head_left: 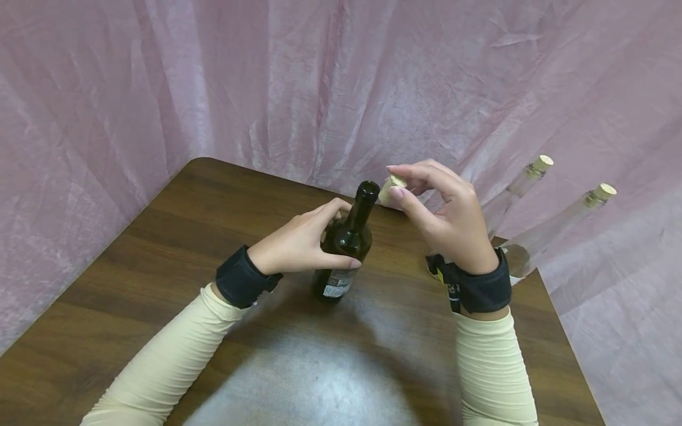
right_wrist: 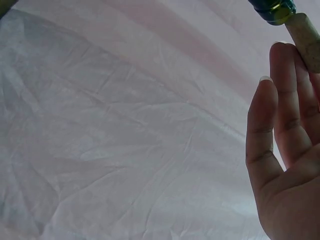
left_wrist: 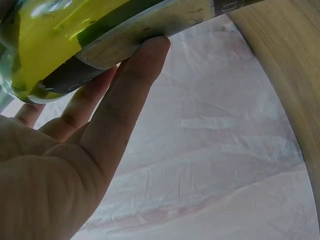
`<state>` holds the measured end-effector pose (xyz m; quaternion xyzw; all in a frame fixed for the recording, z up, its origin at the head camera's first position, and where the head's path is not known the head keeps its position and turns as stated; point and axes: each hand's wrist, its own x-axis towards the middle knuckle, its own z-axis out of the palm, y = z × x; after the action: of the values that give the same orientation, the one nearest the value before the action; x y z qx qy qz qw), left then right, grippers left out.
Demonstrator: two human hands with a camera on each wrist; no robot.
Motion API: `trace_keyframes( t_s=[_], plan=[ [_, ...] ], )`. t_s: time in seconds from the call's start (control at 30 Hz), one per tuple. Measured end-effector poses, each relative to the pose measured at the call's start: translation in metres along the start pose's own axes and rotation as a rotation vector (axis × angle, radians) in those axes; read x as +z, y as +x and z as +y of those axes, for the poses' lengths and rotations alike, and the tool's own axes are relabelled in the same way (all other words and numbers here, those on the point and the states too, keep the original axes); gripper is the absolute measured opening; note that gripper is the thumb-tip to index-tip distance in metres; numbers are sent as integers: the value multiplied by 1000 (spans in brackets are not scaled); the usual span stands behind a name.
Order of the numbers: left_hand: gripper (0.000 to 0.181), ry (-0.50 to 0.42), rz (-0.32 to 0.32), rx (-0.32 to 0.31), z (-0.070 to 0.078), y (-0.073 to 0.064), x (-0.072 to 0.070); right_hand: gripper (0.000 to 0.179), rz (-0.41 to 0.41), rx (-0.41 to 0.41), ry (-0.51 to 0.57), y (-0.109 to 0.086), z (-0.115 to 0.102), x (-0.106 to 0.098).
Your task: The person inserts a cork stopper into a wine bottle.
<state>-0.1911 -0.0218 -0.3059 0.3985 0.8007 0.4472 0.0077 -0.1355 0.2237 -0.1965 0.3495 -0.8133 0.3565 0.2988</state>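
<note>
A dark green wine bottle [head_left: 348,239] with its mouth uncovered appears to stand on the wooden table. My left hand [head_left: 298,242] grips it round the body, thumb on the near side and fingers round the far side, partly hidden. In the left wrist view, the yellow-green glass [left_wrist: 50,35] and label lie against the fingers. Between thumb and fingertips, my right hand [head_left: 453,213] pinches a pale cork [head_left: 393,189] just right of the bottle's mouth. From the right wrist, the cork [right_wrist: 306,42] shows close to the bottle's rim [right_wrist: 277,12]; I cannot tell whether they touch.
Two clear glass bottles, a nearer one [head_left: 559,228] and a farther one [head_left: 508,201], stand at the table's right edge behind my right wrist, both corked. The brown table [head_left: 213,207] ends at a pink curtain [head_left: 240,77] hanging along the back and sides.
</note>
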Motion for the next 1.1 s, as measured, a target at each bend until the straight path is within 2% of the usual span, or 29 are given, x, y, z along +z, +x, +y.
trace_keyframes(
  t_s=[0.43, 1.1],
  plan=[
    [77, -7, -5, 8, 0, -1, -2, 31, 6, -28, -10, 19, -3, 8],
    [77, -4, -9, 7, -1, -1, -1, 29, -44, -8, -9, 23, -1, 16]
  ],
)
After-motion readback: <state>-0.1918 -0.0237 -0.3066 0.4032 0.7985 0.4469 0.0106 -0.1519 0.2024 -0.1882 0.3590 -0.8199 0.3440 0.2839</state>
